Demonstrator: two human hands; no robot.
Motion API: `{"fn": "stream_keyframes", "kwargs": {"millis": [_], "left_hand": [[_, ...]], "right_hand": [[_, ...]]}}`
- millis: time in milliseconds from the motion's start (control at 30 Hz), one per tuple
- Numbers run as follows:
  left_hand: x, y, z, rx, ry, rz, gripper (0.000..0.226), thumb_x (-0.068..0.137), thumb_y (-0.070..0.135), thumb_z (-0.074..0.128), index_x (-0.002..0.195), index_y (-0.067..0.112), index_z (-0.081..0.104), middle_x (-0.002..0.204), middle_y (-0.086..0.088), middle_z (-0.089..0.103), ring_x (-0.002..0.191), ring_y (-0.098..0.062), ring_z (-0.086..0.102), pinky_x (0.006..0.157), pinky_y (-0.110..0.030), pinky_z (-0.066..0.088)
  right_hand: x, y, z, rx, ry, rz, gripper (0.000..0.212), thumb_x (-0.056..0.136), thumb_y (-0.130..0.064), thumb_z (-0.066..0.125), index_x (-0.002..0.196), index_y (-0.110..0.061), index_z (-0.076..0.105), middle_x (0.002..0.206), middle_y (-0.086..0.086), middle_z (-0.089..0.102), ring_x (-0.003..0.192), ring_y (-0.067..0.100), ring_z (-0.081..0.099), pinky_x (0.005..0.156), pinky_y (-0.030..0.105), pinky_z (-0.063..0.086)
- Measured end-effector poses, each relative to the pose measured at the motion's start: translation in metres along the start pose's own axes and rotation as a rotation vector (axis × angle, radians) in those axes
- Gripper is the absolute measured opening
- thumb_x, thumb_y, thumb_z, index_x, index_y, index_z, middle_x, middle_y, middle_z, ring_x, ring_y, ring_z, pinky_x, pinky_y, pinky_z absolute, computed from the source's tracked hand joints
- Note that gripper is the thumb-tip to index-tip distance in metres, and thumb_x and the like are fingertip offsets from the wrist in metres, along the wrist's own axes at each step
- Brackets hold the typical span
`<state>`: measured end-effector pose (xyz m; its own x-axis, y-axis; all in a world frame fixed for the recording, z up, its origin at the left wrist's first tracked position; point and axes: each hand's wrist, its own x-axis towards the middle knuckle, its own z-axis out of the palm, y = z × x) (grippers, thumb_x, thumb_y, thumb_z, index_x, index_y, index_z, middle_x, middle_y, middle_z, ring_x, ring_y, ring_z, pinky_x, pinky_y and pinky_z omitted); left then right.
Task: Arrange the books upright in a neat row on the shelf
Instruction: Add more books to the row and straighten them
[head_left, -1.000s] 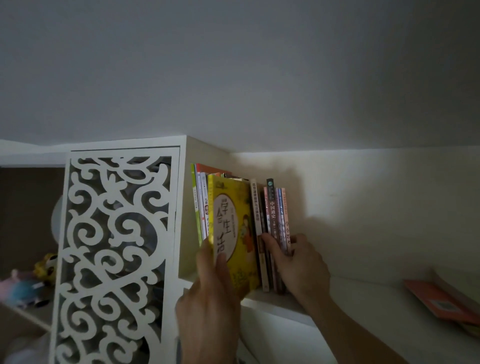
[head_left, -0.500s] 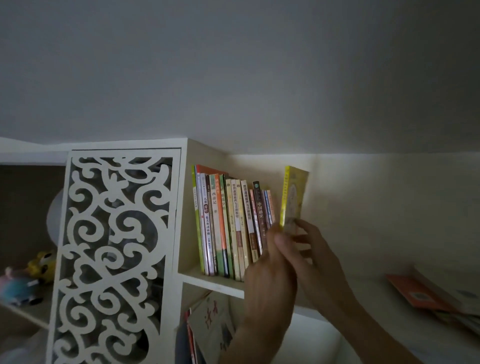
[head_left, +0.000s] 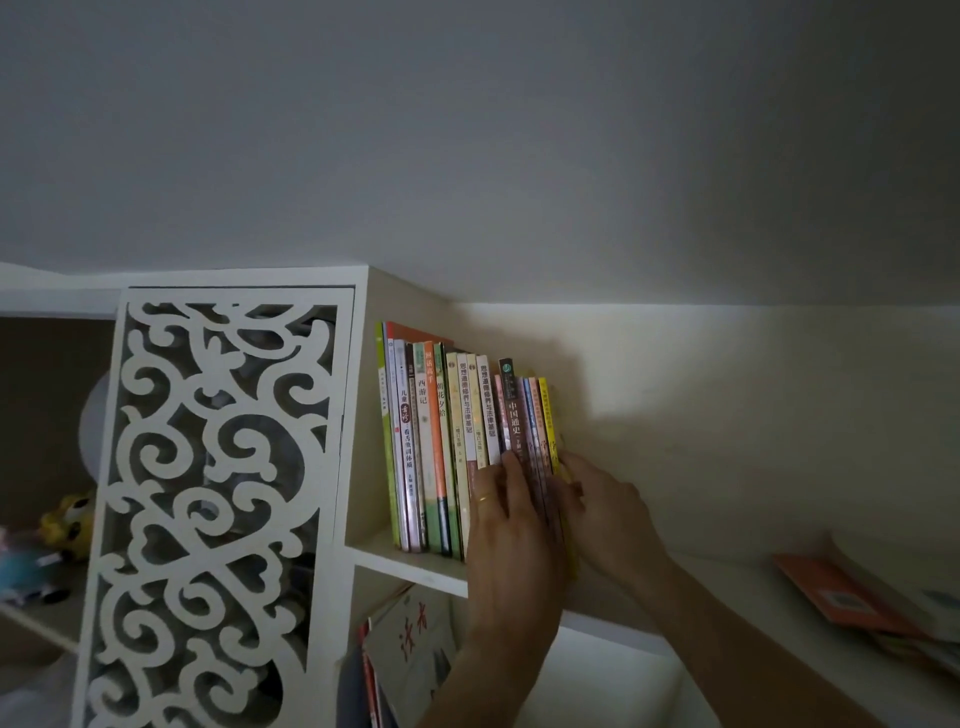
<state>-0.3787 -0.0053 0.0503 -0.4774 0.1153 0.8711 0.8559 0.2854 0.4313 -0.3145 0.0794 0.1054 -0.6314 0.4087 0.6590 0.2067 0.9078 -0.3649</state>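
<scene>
Yellow book, aloft half a second ago, now stands upright at the row's right end on the shelf — left hand flat on the spines, right hand pressing its side — row nearly squared.

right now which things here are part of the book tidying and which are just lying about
Job: row of books, yellow book, shelf, left hand, right hand.
Lying about: orange book, plush toys, lattice panel.

Both hands seemingly against upright books
</scene>
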Motion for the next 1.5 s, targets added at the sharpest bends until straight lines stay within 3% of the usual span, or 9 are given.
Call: {"fn": "stream_keyframes", "kwargs": {"millis": [133, 233, 400, 533, 700, 1033, 1333, 1400, 1500], "left_hand": [[-0.002, 0.002, 0.004, 0.037, 0.045, 0.012, 0.057, 0.104, 0.035, 0.036, 0.152, 0.005, 0.045, 0.143, -0.013, 0.058, 0.130, -0.028, 0.057, 0.107, -0.040, 0.049], [0.000, 0.003, 0.007, 0.101, 0.025, 0.028, 0.055, 0.099, 0.023, 0.056, 0.149, 0.002, 0.047, 0.137, -0.013, 0.064, 0.125, -0.029, 0.062, 0.104, -0.041, 0.051], [-0.002, 0.000, 0.006, 0.095, 0.000, 0.040, 0.055, 0.095, 0.018, 0.054, 0.148, 0.004, 0.049, 0.140, -0.013, 0.057, 0.128, -0.034, 0.059, 0.099, -0.043, 0.056], [-0.003, 0.001, 0.008, 0.026, 0.063, 0.052, 0.053, 0.089, 0.015, 0.075, 0.139, 0.005, 0.059, 0.129, -0.011, 0.062, 0.112, -0.027, 0.067, 0.085, -0.035, 0.060], [0.004, 0.008, 0.007, -0.073, 0.075, 0.041, 0.025, 0.102, 0.027, 0.060, 0.124, 0.016, 0.053, 0.099, -0.001, 0.071, 0.082, -0.014, 0.071, 0.066, -0.027, 0.060], [-0.001, 0.011, -0.029, -0.097, 0.080, 0.042, 0.031, 0.098, 0.047, 0.037, 0.110, 0.022, 0.051, 0.079, 0.010, 0.064, 0.057, -0.002, 0.059, 0.049, -0.017, 0.052], [-0.003, 0.012, -0.100, -0.014, 0.096, 0.054, 0.049, 0.100, 0.052, 0.027, 0.143, 0.029, 0.030, 0.068, 0.011, 0.051, 0.049, -0.015, 0.059, 0.048, -0.033, 0.055], [-0.017, 0.008, -0.133, -0.040, 0.197, 0.061, 0.051, 0.101, 0.057, 0.032, 0.140, 0.025, 0.042, 0.054, 0.015, 0.048, 0.037, -0.002, 0.049, 0.036, -0.025, 0.049], [-0.034, -0.006, -0.158, -0.060, 0.288, 0.118, 0.045, 0.109, 0.042, 0.037, 0.134, 0.009, 0.053, 0.070, 0.016, 0.055, 0.043, 0.008, 0.042, 0.046, -0.001, 0.039]], "right_hand": [[-0.016, 0.005, 0.005, 0.195, -0.073, 0.014, 0.059, 0.100, -0.064, 0.041, 0.154, -0.042, 0.034, 0.130, -0.012, 0.067, 0.110, 0.013, 0.068, 0.088, 0.026, 0.050], [-0.023, 0.008, 0.008, 0.274, -0.051, 0.046, 0.067, 0.089, -0.075, 0.037, 0.147, -0.043, 0.040, 0.133, -0.013, 0.065, 0.109, 0.010, 0.068, 0.093, 0.029, 0.051], [-0.023, 0.012, 0.011, 0.226, -0.046, 0.035, 0.093, 0.070, -0.098, 0.025, 0.146, -0.044, 0.038, 0.131, -0.016, 0.065, 0.106, 0.010, 0.070, 0.096, 0.036, 0.055], [-0.022, 0.012, 0.010, 0.265, -0.024, 0.041, 0.073, 0.084, -0.083, 0.030, 0.143, -0.044, 0.044, 0.125, -0.017, 0.067, 0.104, 0.008, 0.069, 0.093, 0.030, 0.054], [-0.019, 0.017, 0.013, 0.280, -0.002, 0.046, 0.063, 0.091, -0.072, 0.026, 0.140, -0.038, 0.047, 0.113, -0.017, 0.067, 0.099, 0.009, 0.068, 0.087, 0.027, 0.051], [-0.016, 0.024, 0.020, 0.198, 0.066, 0.028, 0.071, 0.088, -0.086, 0.021, 0.131, -0.038, 0.052, 0.109, -0.018, 0.070, 0.089, 0.001, 0.067, 0.080, 0.028, 0.053], [-0.020, 0.021, 0.019, 0.088, 0.029, 0.036, 0.069, 0.088, -0.080, 0.030, 0.136, -0.034, 0.050, 0.116, -0.014, 0.069, 0.093, 0.005, 0.069, 0.087, 0.035, 0.059], [-0.018, 0.020, 0.019, 0.132, 0.007, 0.085, 0.070, 0.087, -0.081, 0.034, 0.133, -0.031, 0.051, 0.113, -0.014, 0.069, 0.092, 0.004, 0.068, 0.082, 0.032, 0.059], [-0.010, 0.012, 0.024, 0.115, -0.057, 0.180, 0.073, 0.082, -0.089, 0.036, 0.123, -0.030, 0.049, 0.110, -0.010, 0.065, 0.093, 0.009, 0.065, 0.076, 0.027, 0.055]]}}
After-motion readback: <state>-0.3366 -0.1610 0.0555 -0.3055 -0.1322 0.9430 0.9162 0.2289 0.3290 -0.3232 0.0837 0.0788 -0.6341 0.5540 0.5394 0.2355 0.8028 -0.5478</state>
